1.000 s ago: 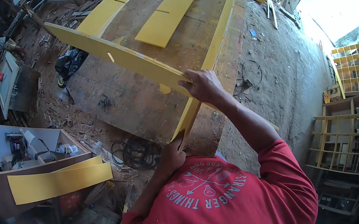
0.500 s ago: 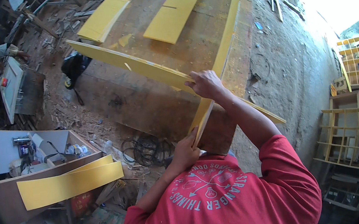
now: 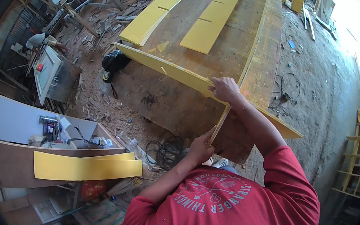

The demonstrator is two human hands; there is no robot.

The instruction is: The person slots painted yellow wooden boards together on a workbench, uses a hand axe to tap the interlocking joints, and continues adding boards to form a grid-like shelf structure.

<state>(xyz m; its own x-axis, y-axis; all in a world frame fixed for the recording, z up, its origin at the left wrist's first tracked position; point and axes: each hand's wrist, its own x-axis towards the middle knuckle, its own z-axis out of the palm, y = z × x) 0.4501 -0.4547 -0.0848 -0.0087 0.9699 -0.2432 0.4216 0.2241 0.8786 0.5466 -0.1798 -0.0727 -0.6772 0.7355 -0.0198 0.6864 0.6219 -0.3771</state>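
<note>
My left hand is closed round the near end of a long, narrow yellow board, which runs away from me along the right side of the wooden worktable. A second yellow board, standing on edge with a slot in it, crosses the first near the table's front end. My right hand grips this crossing board's upper edge beside the crossing. How the two boards fit together there is partly hidden by my hand and forearm. Two slotted yellow boards, a left one and a middle one, lie flat on the table.
At left, an open cabinet holds cans and bottles, with yellow offcuts along its edge. Tangled black cable and a black bag lie near the table. A co-worker bends at the far left. Yellow lattice frames stand at right.
The view has shifted, so the scene sits further right and the far end of the table shows more. Both hands keep their holds on the crossed boards.
</note>
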